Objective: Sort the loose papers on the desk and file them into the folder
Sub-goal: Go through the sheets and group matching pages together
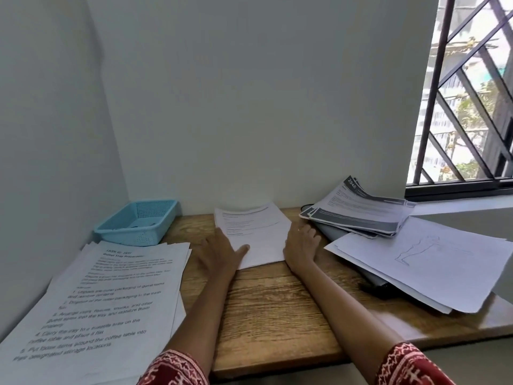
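While both hands frame a small paper stack (251, 234) at the tabletop's (277, 307) far edge, the left hand (220, 252) lies spread on it and the right hand (301, 247) presses its side, fingers loosely together. Printed sheets (105, 304) crowd the left, mixed papers (416, 259) cover a grey folder (331, 232) right. The blue basket's (138, 220) contents are unclear.

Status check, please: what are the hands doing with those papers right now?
Left hand flat on middle paper stack, right hand against its edge. Nothing gripped. Other piles both sides; folder not clearly seen.
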`<state>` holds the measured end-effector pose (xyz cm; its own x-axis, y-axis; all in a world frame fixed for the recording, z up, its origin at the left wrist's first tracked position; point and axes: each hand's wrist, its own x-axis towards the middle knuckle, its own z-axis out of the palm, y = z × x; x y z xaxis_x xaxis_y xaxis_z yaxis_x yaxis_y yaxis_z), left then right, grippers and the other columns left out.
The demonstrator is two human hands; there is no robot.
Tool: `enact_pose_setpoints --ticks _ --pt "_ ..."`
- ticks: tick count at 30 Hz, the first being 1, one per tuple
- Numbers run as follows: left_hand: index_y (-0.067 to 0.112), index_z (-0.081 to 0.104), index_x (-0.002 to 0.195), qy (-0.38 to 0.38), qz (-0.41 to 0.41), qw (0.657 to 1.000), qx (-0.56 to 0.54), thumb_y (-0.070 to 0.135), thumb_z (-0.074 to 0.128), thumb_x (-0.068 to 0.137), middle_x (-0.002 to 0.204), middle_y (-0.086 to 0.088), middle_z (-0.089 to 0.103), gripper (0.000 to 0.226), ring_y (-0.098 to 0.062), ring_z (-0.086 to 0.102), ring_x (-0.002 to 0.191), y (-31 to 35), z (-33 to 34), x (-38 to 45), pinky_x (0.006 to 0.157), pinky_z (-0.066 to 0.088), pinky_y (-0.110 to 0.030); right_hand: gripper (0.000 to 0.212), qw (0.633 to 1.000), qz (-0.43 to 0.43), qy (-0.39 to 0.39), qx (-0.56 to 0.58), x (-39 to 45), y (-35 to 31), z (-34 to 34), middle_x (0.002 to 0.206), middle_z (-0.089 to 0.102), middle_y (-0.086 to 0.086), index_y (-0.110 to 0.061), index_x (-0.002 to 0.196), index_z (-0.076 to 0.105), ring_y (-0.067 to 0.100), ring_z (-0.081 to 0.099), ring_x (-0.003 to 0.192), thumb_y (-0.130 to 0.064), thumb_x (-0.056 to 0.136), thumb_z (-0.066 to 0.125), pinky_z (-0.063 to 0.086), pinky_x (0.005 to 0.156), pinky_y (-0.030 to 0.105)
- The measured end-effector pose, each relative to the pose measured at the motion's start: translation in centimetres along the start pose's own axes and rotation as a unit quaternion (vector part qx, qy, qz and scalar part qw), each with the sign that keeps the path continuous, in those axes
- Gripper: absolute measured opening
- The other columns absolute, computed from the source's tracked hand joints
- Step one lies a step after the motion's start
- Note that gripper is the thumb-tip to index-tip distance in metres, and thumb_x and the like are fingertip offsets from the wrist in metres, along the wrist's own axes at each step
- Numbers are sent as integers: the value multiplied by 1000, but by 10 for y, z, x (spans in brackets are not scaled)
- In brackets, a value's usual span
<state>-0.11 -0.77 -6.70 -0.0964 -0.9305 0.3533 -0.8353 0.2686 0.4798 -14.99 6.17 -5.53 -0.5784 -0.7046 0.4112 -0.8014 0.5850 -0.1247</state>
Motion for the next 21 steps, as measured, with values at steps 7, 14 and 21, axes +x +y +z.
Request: enact_pose_setpoints --ticks 7,14,21 --pt "14 66 98 47 57 993 93 48 44 94 97 -2 66 40 -16 58 92 3 -20 -20 82 32 -31 38 988 -120 53 77 -5 -1 -4 134 45 11 -15 135 41 27 42 121 -28 100 41 31 94 40" --pt "18 65 79 117 28 993 20 31 45 94 82 1 65 28 -18 57 82 -33 -65 -43 79 23 -34 24 939 -212 66 262 -31 -18 -15 101 67 8 -9 111 60 27 61 96 -26 98 48 37 81 34" --pt "14 57 115 78 -163 966 184 26 44 96 121 -9 58 27 -26 45 120 -103 -148 -57 105 24 -52 23 804 -34 -190 563 -90 -83 -47 112 61 4 -15 111 57 17 58 98 -28 92 59 50 81 29"
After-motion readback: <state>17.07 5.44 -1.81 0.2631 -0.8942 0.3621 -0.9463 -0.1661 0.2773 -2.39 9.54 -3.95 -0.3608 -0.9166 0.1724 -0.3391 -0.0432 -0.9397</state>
